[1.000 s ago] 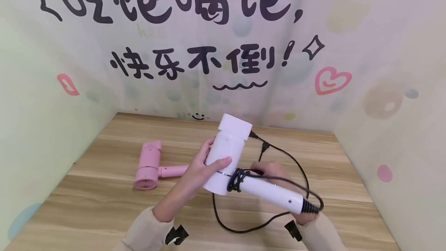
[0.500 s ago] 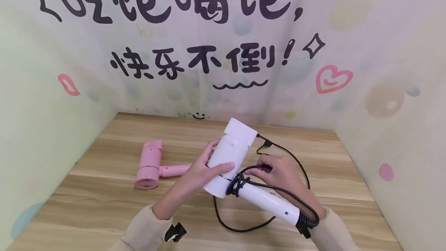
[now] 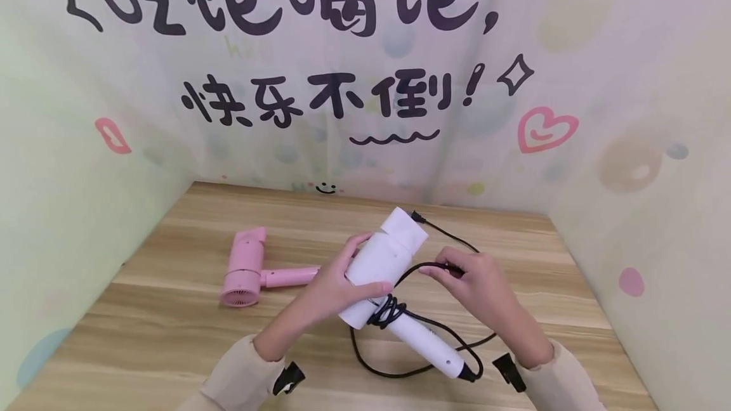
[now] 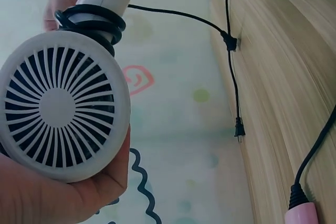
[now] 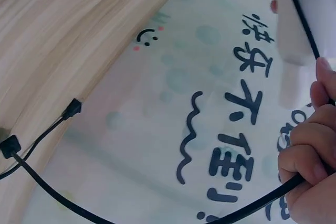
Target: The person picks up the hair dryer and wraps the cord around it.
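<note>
Shifted rightward, the right hand pinches the black cord; the left hand grips a glossy white hair dryer, cord coiled round its handle.

white dryer: lower, nozzle tipped further right | handle: steeper, now clear of right forearm | right hand: shifted right, drawing cord out from dryer

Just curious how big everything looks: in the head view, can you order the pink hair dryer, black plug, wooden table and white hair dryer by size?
Wooden table
White hair dryer
Pink hair dryer, partly hidden
Black plug
The white hair dryer is lifted, so nearness may enlarge it.
</note>
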Available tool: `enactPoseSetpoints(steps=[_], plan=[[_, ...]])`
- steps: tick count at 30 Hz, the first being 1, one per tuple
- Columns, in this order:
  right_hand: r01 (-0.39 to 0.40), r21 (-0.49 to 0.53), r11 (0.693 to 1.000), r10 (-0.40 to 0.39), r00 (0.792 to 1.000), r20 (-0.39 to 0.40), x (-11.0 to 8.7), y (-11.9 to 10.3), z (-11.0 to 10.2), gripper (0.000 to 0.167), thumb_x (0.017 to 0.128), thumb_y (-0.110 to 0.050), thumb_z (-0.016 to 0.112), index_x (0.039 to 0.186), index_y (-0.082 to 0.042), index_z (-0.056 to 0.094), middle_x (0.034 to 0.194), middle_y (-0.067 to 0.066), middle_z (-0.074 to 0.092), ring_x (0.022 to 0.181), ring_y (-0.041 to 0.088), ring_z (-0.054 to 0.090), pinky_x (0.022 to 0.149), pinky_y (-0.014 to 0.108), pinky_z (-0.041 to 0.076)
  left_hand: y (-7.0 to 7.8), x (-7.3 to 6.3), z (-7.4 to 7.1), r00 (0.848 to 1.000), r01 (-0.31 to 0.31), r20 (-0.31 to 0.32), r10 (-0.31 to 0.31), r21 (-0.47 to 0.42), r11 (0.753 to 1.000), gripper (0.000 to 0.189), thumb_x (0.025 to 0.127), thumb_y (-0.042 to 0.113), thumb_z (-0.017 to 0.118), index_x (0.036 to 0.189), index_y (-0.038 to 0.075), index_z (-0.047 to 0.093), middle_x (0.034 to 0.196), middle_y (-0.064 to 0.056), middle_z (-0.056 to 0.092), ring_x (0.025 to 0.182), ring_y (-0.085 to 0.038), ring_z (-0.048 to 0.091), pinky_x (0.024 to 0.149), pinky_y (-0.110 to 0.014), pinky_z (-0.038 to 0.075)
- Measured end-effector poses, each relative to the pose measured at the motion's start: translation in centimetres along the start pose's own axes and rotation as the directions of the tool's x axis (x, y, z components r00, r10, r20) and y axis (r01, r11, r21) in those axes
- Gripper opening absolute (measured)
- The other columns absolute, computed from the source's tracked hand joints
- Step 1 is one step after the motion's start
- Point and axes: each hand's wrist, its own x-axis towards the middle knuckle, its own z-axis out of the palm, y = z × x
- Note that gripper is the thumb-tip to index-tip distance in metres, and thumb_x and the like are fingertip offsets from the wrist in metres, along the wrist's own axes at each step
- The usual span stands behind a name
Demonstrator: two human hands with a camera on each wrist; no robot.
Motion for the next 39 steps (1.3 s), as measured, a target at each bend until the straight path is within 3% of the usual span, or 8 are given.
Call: enactPoseSetpoints(steps=[4, 11, 18, 24, 35, 39], plan=[[0.008, -0.009, 1.0, -0.008, 1.0, 0.02, 0.2, -1.3, -0.4, 0.016, 0.075, -0.016, 0.076, 0.07, -0.021, 0.061, 0.056, -0.017, 0.045, 0.048, -0.008, 0.033, 0.043, 0.008, 0.03, -0.1, 0.3, 0.2, 0.998, 0.001, -0.055, 0.002, 0.048, 0.999, 0.082, 0.073, 0.034, 0.078, 0.14, 0.028, 0.032, 0.114, -0.011, 0.055, 0.087, -0.022, 0.06, 0.063, -0.032, 0.055], [0.042, -0.034, 0.999, -0.037, 0.989, 0.14, 0.2, -4.0, -0.7, 0.005, 0.085, -0.018, 0.066, 0.08, -0.015, 0.068, 0.065, -0.014, 0.057, 0.054, -0.008, 0.04, 0.05, 0.009, 0.037, -0.8, 0.8, 0.5, 0.984, -0.008, -0.175, 0.028, 0.113, 0.994, 0.084, 0.073, 0.033, 0.078, 0.142, 0.019, 0.032, 0.12, -0.01, 0.053, 0.093, -0.023, 0.058, 0.068, -0.03, 0.053], [0.06, -0.046, 0.997, -0.043, 0.952, 0.303, -0.5, -6.0, -0.8, 0.013, 0.092, -0.017, 0.057, 0.099, -0.011, 0.067, 0.058, -0.015, 0.046, 0.05, -0.007, 0.033, 0.044, 0.009, 0.03, -1.1, 0.9, 0.3, 0.964, 0.018, -0.266, 0.014, 0.115, 0.993, 0.086, 0.072, 0.034, 0.078, 0.142, 0.017, 0.031, 0.12, -0.011, 0.053, 0.096, -0.024, 0.057, 0.07, -0.031, 0.052], [-0.017, -0.069, 0.997, 0.043, 0.917, 0.397, -0.9, -6.9, -1.0, 0.023, 0.096, -0.02, 0.051, 0.11, -0.008, 0.064, 0.054, -0.016, 0.031, 0.047, -0.005, 0.027, 0.043, 0.012, 0.029, -1.1, 1.1, 0.2, 0.955, -0.013, -0.295, 0.043, 0.106, 0.994, 0.086, 0.072, 0.031, 0.079, 0.142, 0.017, 0.03, 0.12, -0.01, 0.051, 0.097, -0.024, 0.056, 0.071, -0.031, 0.052], [-0.098, 0.069, 0.993, 0.051, 0.867, 0.495, -0.9, -8.1, 0.7, 0.025, 0.099, -0.021, 0.044, 0.113, -0.004, 0.055, 0.057, -0.015, 0.042, 0.05, -0.006, 0.036, 0.048, 0.012, 0.037, -0.6, 1.3, 0.5, 0.936, -0.056, -0.346, 0.063, 0.031, 0.998, 0.086, 0.074, 0.029, 0.078, 0.143, 0.024, 0.027, 0.12, -0.007, 0.048, 0.097, -0.025, 0.055, 0.075, -0.034, 0.052], [-0.129, 0.09, 0.988, 0.065, 0.855, 0.514, -1.0, -8.2, 1.3, 0.017, 0.099, -0.021, 0.043, 0.109, -0.009, 0.05, 0.055, -0.015, 0.04, 0.047, -0.006, 0.033, 0.043, 0.013, 0.034, -0.3, 1.3, 0.5, 0.929, -0.073, -0.364, 0.065, -0.008, 0.997, 0.085, 0.075, 0.027, 0.077, 0.144, 0.023, 0.026, 0.123, -0.009, 0.046, 0.098, -0.026, 0.055, 0.074, -0.035, 0.052]])
